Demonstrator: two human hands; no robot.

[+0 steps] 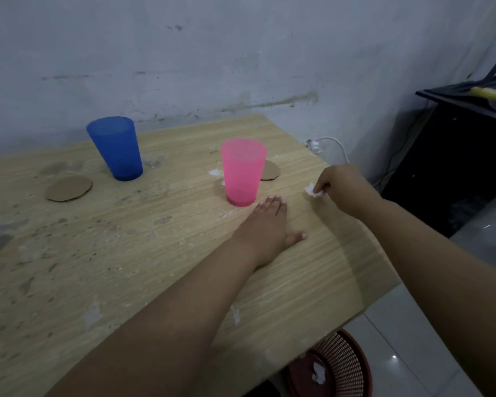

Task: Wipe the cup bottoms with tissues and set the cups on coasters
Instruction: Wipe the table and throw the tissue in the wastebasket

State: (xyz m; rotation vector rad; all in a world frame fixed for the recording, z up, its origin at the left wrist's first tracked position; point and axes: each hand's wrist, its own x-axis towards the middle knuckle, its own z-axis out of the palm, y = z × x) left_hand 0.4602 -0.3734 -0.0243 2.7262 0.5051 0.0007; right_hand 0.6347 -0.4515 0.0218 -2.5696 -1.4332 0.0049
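Observation:
A pink cup [243, 171] stands upright on the bare wooden table [126, 267], just in front of a round cardboard coaster [270, 171] that it partly hides. A blue cup [115, 147] stands upright at the back left, also on bare wood. A second cardboard coaster [69, 188] lies to its front left. My left hand [265, 224] rests flat on the table, fingertips close to the pink cup's base. My right hand [341, 187] pinches a small crumpled white tissue [312, 191] near the table's right edge.
A red mesh basket [341, 365] with a used tissue inside sits on the tiled floor below the table's right corner. A black cabinet [455, 156] stands to the right. A white cable [335, 144] hangs behind the table. The wall runs along the table's back edge.

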